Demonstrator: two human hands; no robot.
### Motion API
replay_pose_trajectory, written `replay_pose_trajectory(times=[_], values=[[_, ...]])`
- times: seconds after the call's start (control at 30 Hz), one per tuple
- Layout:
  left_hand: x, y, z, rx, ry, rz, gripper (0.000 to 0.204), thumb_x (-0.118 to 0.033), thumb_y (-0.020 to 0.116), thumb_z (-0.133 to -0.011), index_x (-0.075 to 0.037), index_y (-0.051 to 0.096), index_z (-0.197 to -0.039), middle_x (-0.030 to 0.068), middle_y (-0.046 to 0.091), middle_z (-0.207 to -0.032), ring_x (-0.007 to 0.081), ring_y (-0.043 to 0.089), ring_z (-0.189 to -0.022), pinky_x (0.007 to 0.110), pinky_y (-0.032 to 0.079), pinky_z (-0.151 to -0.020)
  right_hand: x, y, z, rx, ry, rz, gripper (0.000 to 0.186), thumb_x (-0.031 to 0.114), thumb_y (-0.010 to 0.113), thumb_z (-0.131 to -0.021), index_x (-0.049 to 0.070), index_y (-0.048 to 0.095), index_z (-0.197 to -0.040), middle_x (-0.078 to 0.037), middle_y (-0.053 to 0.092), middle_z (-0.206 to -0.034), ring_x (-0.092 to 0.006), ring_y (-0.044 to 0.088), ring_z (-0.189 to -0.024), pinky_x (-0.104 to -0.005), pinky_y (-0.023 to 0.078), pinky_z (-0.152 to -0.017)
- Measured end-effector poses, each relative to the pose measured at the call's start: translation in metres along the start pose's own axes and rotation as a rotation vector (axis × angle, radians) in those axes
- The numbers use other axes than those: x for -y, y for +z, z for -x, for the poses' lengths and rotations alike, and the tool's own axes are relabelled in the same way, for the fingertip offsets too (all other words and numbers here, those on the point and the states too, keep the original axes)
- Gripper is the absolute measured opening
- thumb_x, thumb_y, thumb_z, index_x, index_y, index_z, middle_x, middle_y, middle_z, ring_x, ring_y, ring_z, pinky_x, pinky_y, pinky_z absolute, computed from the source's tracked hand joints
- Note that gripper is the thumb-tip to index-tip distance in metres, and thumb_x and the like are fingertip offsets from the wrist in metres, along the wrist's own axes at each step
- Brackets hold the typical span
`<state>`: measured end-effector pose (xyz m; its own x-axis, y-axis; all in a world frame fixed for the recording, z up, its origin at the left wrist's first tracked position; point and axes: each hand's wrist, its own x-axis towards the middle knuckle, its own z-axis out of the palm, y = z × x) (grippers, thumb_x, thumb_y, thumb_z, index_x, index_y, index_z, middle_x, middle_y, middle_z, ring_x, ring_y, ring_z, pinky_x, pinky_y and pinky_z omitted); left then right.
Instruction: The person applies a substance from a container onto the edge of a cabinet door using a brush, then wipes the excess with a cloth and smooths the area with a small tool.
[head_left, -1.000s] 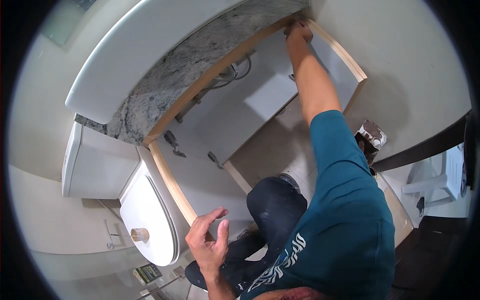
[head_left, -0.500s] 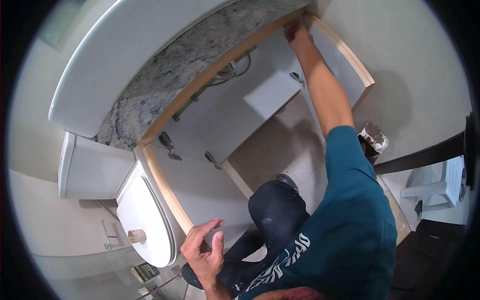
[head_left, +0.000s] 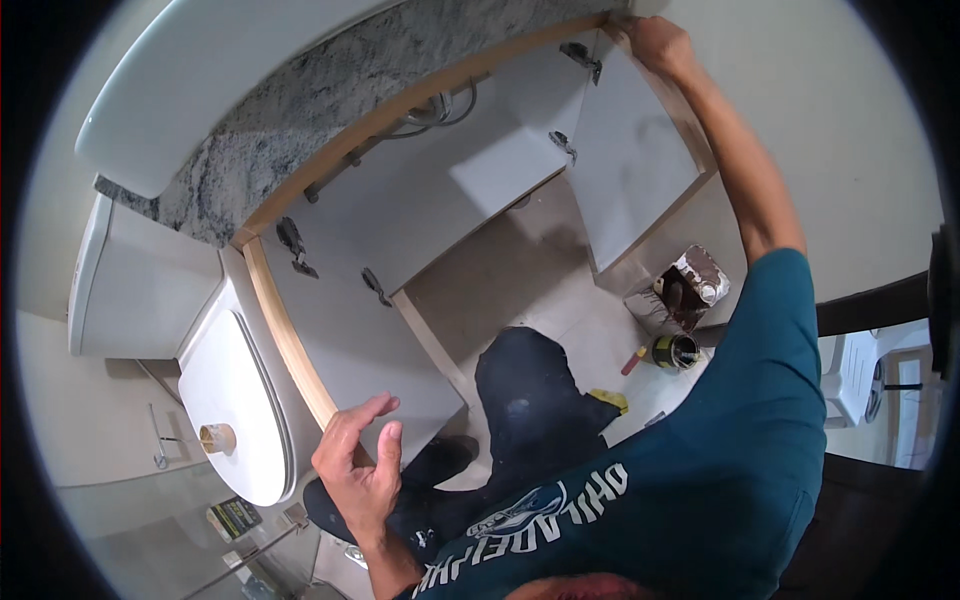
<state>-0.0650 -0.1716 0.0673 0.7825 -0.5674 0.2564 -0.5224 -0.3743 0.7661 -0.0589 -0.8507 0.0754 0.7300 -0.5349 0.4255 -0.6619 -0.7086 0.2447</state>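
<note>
A pale cabinet carcass [head_left: 340, 330] with wooden edge strips and metal hinges [head_left: 290, 240] fills the middle, beneath a speckled stone countertop [head_left: 240, 160]. My right hand [head_left: 655, 45] is closed at the upper right corner of the wooden frame [head_left: 540, 45], its fingertips partly hidden. My left hand [head_left: 362, 465] is open, thumb and fingers apart, against the near end of the long left wooden strip [head_left: 282, 330]. Grey hoses [head_left: 440, 115] show inside the cabinet. My dark-trousered knee is in the gap at the front.
A white toilet [head_left: 230, 385] stands left, a small roll-like item [head_left: 217, 437] on its lid. Right, on the floor, are a stained container [head_left: 695, 285], an open can [head_left: 675, 352], a red-handled tool [head_left: 633, 362] and a yellow cloth [head_left: 610, 400]. A white plastic stool [head_left: 850, 375] is farther right.
My right hand and forearm have swung right, revealing the hinges on the right panel. The view has shifted, bringing the can, red handle and yellow cloth into sight. My left hand keeps its spread shape.
</note>
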Motion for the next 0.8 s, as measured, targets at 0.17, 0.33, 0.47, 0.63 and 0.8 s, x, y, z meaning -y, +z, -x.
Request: replay_pose_trajectory(times=[0.17, 0.33, 0.47, 0.63, 0.8], values=[[0.004, 0.001, 0.003, -0.040, -0.011, 0.008, 0.026, 0.004, 0.068, -0.087, 0.006, 0.072, -0.112, 0.0178, 0.076, -0.100, 0.0248, 0.074, -0.097, 0.034, 0.053, -0.093, -0.026, 0.062, -0.039, -0.205, -0.254, 0.181, 0.022, 0.025, 0.058, -0.094, 0.011, 0.076, -0.093, -0.013, 0.072, -0.084, -0.0336, 0.069, -0.077, -0.0487, 0.052, -0.069], [0.009, 0.004, 0.003, -0.077, -0.024, 0.032, 0.024, -0.003, 0.074, -0.084, 0.004, 0.073, -0.107, 0.0165, 0.077, -0.095, 0.0262, 0.073, -0.090, 0.033, 0.053, -0.087, -0.026, 0.079, -0.051, -0.168, -0.256, 0.179, 0.024, 0.026, 0.054, -0.099, 0.018, 0.074, -0.110, -0.008, 0.075, -0.092, -0.0294, 0.070, -0.084, -0.0454, 0.054, -0.070], [0.008, 0.000, 0.000, 0.000, 0.011, 0.001, 0.028, 0.003, 0.068, -0.086, 0.007, 0.072, -0.114, 0.0185, 0.075, -0.102, 0.0262, 0.073, -0.098, 0.035, 0.054, -0.093, -0.027, 0.083, -0.050, -0.363, -0.375, 0.199, 0.026, 0.028, 0.051, -0.102, 0.021, 0.073, -0.115, 0.000, 0.077, -0.099, -0.0238, 0.073, -0.093, -0.0438, 0.057, -0.072], [0.006, 0.003, 0.000, -0.033, 0.011, 0.006, 0.027, -0.001, 0.074, -0.084, 0.004, 0.073, -0.110, 0.0169, 0.076, -0.099, 0.0261, 0.073, -0.094, 0.034, 0.054, -0.089, -0.034, 0.100, -0.057, -0.424, -0.426, 0.207, 0.025, 0.028, 0.051, -0.103, 0.022, 0.073, -0.114, 0.001, 0.077, -0.100, -0.0227, 0.073, -0.089, -0.0442, 0.058, -0.071], [0.007, 0.004, 0.002, -0.063, 0.004, -0.002, 0.025, -0.001, 0.076, -0.084, 0.003, 0.074, -0.108, 0.0156, 0.077, -0.097, 0.0260, 0.073, -0.091, 0.033, 0.054, -0.087, -0.022, 0.099, -0.069, -0.343, -0.380, 0.263, 0.023, 0.033, 0.058, -0.101, 0.018, 0.073, -0.108, -0.005, 0.076, -0.097, -0.0286, 0.073, -0.086, -0.0469, 0.058, -0.069]])
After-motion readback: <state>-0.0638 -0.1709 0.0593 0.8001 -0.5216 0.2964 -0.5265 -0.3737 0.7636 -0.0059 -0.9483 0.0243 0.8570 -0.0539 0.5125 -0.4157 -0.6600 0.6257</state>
